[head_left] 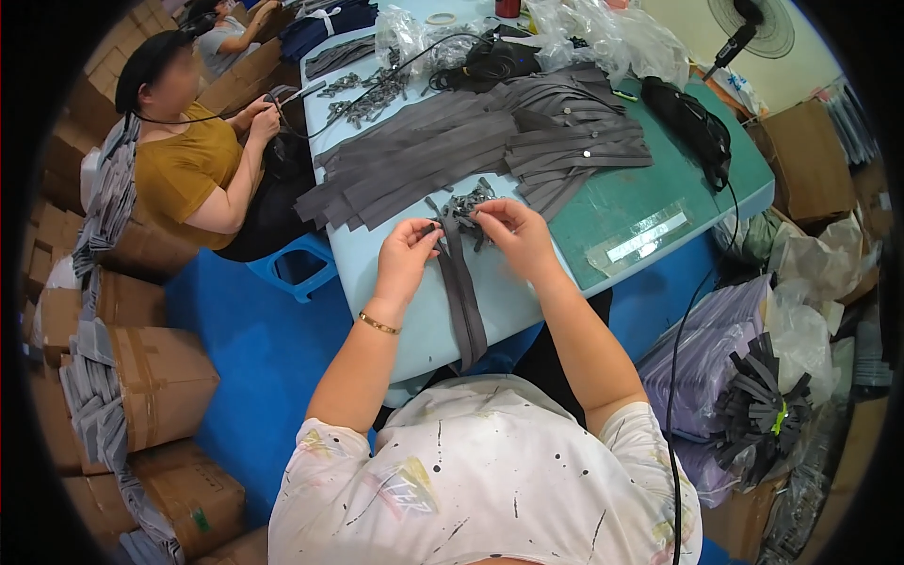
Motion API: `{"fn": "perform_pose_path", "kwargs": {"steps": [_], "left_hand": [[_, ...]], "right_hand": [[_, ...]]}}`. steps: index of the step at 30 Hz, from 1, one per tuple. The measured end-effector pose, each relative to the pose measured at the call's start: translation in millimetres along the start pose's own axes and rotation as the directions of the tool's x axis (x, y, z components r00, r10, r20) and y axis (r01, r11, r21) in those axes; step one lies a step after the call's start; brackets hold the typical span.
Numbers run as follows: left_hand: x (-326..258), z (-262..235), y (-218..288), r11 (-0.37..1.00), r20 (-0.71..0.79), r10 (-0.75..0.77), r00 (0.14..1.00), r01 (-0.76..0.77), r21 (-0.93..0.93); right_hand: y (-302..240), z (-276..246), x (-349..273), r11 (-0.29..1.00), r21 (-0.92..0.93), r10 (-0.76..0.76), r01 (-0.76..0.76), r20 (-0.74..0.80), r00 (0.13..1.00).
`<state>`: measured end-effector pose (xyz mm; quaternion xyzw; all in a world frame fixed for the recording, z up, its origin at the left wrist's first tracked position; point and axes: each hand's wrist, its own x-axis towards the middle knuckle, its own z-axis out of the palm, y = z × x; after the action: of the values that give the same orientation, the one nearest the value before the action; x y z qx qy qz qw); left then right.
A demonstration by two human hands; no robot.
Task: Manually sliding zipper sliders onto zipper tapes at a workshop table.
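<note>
A dark grey zipper strip (461,306) runs down the near table top toward me, its far end between my two hands. My left hand (403,262) is closed in a pinch at that end, with a small dark piece showing at the fingertips. Thumb and forefinger of my right hand (520,237) are pinched just right of the strip's end; what they hold is too small to make out. Right beyond my fingertips lies a small heap of dark metal zipper sliders (468,200), partly covered by my hands.
Many grey zipper strips (414,151) lie in layers across the table (377,325), with more sliders (367,99) farther back. A green mat (603,221) covers the right side. A co-worker (202,160) sits at the left. Cartons (160,377) and a hanging black cable (674,424) flank me.
</note>
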<state>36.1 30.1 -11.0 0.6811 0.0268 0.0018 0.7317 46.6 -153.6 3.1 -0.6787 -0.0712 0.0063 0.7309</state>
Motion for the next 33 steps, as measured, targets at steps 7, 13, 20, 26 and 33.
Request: {"fn": "perform_pose_path", "kwargs": {"steps": [7,13,20,26,33], "left_hand": [[-8,3,10,0.983,0.161,0.032,0.986,-0.002,-0.183],[-8,1,2,0.988,0.194,0.060,0.979,-0.031,-0.150],[-12,2,9,0.973,0.326,-0.106,0.939,0.166,-0.162],[-10,-1,4,0.969,0.304,-0.144,0.942,0.196,-0.150],[-11,0,7,0.965,0.308,-0.163,0.937,0.216,-0.146]], "right_hand": [[-7,1,5,0.871,0.376,0.274,-0.316,0.163,0.948],[-3,3,5,0.908,0.339,0.191,-0.246,0.187,0.964],[3,5,0,0.982,0.163,0.051,-0.092,0.241,0.969],[8,8,-2,0.982,0.179,0.022,-0.067,0.246,0.969],[13,7,-2,0.988,0.152,-0.031,-0.006,0.244,0.969]]}}
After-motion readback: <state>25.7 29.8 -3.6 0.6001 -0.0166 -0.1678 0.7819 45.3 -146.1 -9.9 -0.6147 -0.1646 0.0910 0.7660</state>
